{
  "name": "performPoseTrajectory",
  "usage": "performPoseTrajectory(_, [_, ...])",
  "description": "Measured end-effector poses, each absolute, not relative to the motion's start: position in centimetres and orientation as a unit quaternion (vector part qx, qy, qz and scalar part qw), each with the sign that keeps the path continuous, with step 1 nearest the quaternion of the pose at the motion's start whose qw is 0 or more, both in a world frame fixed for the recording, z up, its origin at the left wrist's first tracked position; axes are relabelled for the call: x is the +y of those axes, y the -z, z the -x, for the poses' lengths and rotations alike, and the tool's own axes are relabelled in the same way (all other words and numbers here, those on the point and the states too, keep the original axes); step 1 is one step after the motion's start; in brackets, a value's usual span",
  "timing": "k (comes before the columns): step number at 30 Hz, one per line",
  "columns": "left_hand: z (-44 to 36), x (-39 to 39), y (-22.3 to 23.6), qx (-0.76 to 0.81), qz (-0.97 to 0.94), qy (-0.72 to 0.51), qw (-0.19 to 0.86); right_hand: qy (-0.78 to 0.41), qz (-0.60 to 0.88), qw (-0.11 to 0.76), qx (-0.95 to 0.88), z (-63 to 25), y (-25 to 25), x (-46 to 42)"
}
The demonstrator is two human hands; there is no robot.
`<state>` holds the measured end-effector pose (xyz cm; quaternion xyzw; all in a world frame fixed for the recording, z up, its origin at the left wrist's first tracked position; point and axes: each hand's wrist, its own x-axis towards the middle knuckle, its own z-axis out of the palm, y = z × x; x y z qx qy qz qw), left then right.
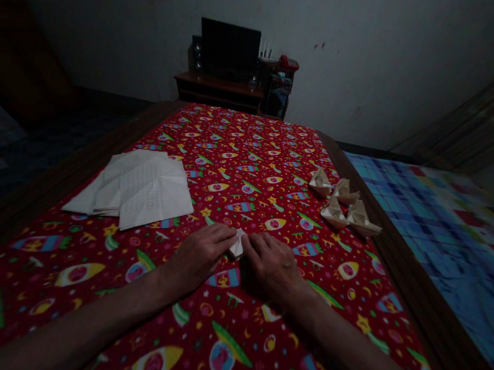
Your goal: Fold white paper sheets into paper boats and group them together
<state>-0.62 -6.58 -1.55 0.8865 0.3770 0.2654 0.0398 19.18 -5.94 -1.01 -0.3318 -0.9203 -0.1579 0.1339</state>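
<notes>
A small folded piece of white paper [237,247] lies on the red patterned cloth, between my two hands. My left hand [203,250] grips its left side, thumb and fingers closed together at the edge. On the opposite side my right hand [271,263] pinches the paper with curled fingers. Parts of the paper are covered by the fingertips. To the left of my hands is a loose stack of paper sheets [155,195], creased and faintly printed. Several folded paper boats [335,212] stand grouped to the right.
The red cloth [228,339] with rockets and stars covers a dark wooden-edged surface. Beyond it, a monitor [229,49] and speakers stand on a brown desk [218,85] by the wall. A blue checked sheet [412,229] spreads at the right, lower down.
</notes>
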Motion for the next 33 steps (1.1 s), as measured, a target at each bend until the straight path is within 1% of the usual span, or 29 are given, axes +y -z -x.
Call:
performPoseTrajectory(8, [0.7,-6.8,1.6,0.384,-0.879,-0.273,0.075,0.141,0.417,0.173,-0.881,-19.0,1.5,-5.6])
performPoseTrajectory(13, [0.4,-6.5,1.6,0.411,-0.843,-0.326,0.121,0.134,0.407,0.177,-0.886,-19.1,1.5,-5.7])
performPoseTrajectory(15, [0.3,-6.1,1.5,0.434,-0.812,-0.353,0.164,0.135,0.387,0.191,-0.892,-19.4,1.6,-5.7])
performPoseTrajectory(18, [0.3,-5.5,1.6,0.444,-0.750,-0.382,0.309,0.123,0.356,0.232,-0.897,-19.8,1.9,-5.5])
performPoseTrajectory(20, [0.5,-5.1,1.6,0.439,-0.697,-0.400,0.403,0.074,0.338,0.274,-0.898,-19.9,2.0,-5.4])
performPoseTrajectory(21, [0.6,-4.9,1.6,0.441,-0.677,-0.401,0.431,0.031,0.329,0.297,-0.896,-19.9,2.0,-5.3])
performPoseTrajectory(24, [1.1,-4.7,1.0,0.453,-0.679,-0.356,0.455,-0.125,0.304,0.359,-0.873,-19.8,1.5,-5.2])
performPoseTrajectory(26, [1.4,-4.7,0.5,0.444,-0.701,-0.322,0.456,-0.189,0.295,0.385,-0.854,-19.7,1.2,-5.2])
performPoseTrajectory(28, [1.5,-4.8,0.1,0.434,-0.713,-0.316,0.451,-0.202,0.293,0.399,-0.845,-19.6,1.0,-5.2])
performPoseTrajectory(33, [1.6,-4.7,0.2,0.436,-0.704,-0.321,0.461,-0.189,0.295,0.399,-0.848,-19.7,1.1,-5.2])
